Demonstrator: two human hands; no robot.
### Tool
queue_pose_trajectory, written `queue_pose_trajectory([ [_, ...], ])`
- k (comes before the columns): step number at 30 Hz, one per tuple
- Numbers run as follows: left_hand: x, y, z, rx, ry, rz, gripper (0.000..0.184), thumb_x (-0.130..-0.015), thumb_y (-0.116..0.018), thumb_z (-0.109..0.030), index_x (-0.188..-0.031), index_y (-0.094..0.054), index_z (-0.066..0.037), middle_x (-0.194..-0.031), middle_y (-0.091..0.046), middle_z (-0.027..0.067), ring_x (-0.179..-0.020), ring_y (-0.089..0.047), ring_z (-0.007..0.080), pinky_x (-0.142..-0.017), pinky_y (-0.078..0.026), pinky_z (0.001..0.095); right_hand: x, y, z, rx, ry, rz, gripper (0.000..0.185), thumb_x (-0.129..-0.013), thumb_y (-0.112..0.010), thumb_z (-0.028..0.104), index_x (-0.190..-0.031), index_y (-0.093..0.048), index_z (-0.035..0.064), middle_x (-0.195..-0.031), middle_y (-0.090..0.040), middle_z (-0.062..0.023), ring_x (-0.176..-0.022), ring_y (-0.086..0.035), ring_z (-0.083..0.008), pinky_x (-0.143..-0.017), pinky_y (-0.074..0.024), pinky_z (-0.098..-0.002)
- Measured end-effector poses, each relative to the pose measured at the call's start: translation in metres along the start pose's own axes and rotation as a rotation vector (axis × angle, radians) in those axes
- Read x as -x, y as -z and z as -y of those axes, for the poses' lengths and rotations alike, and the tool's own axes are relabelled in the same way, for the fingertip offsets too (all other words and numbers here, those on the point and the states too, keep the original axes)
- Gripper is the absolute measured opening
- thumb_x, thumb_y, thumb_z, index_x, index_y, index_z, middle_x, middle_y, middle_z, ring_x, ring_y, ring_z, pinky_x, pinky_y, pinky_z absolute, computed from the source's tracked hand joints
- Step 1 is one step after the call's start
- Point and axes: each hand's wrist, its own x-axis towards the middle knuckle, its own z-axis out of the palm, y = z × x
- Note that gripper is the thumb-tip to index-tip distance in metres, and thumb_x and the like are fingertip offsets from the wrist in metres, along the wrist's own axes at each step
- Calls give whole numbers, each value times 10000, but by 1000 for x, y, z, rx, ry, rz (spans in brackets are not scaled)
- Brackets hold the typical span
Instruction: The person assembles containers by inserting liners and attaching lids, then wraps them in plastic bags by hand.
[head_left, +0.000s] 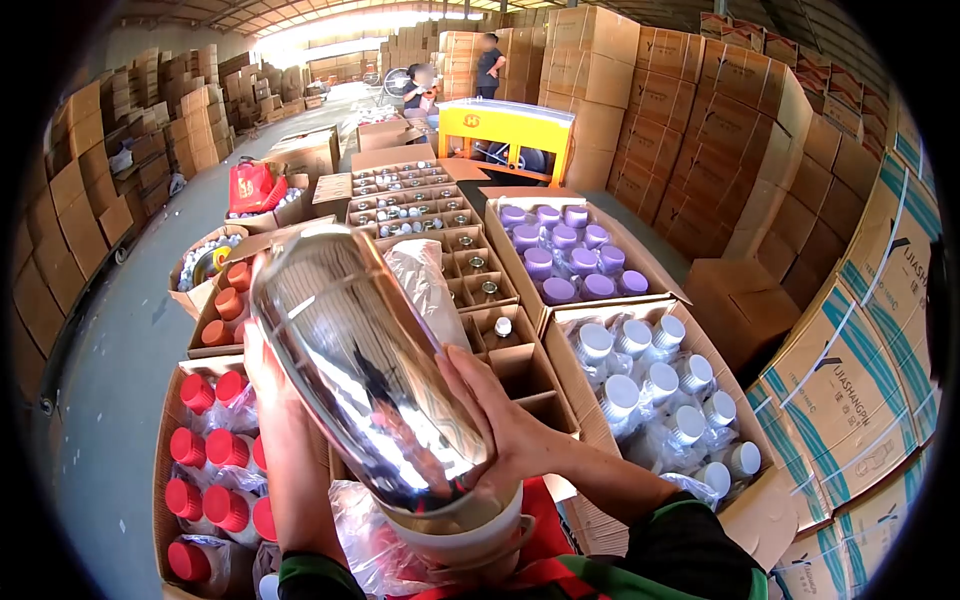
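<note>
Fingers of the right hand (pixel 508 425) lie nearly straight and close together along the right wall of a mirror-bright silver cylinder (pixel 370 370); the left hand (pixel 268 365) bears on the opposite wall, its fingers largely concealed, so that their spacing cannot be told. The cylinder is thus clamped between the two hands, raised over the near part of the central boxes. Its long axis is tilted, running from the far left, where one rounded end points, to the near right, where the other end lies over a pale handled container (pixel 455 535). Whether this lower end touches the container or enters it cannot be made out, and which end bears an opening is likewise unclear. Clear plastic wrap (pixel 365 535) lies to the left of the container. Outward to the left, a box of red-capped bottles (pixel 228 450) has its near edge cut off by the frame; its right edge is partly covered by the left forearm. To the right, white-capped bottles (pixel 660 380) fill a box whose near left corner is obscured by the right forearm. Beyond its far edge stands a box of purple-capped bottles (pixel 565 240). Reflections blur the cylinder's surface detail.
</note>
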Motion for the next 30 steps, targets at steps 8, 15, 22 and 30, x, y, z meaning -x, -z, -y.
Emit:
queue_pose_trajectory([
  [8,47,-37,12,-278,123,208,1027,-582,-828,-201,-1408,-246,-17,-1384,-377,148,-1259,-410,267,-1052,-335,381,6,-10,-4,-295,-185,-63,1189,-579,-757,64,-1449,52,30,-1490,-101,-199,-1386,-136,-268,-1103,-156,-326],
  [15,94,-52,32,-294,245,236,1092,-563,-848,-216,-1427,-209,-22,-1507,-153,148,-1362,-259,264,-1101,-226,389,18,-8,-2,-358,-105,-109,1316,-525,-825,118,-1435,122,37,-1487,-98,-199,-1384,-117,-278,-1104,-157,-352],
  [22,147,-51,55,-407,381,153,1106,-635,-792,-448,-1431,-176,11,-1481,-219,147,-1360,-248,242,-1101,-209,367,17,-1,-5,-180,-45,271,700,-669,-749,243,-1302,-487,98,-1365,-412,-143,-1275,-379,-286,-1046,-302,-365],
  [30,151,-59,56,-427,417,132,1077,-614,-784,-511,-1409,-273,4,-1468,-256,111,-1330,-303,241,-1032,-342,348,-14,19,-24,-335,-29,718,609,-715,-712,168,-1276,-505,55,-1305,-499,-97,-1070,-526,-180,-869,-435,-296],
])
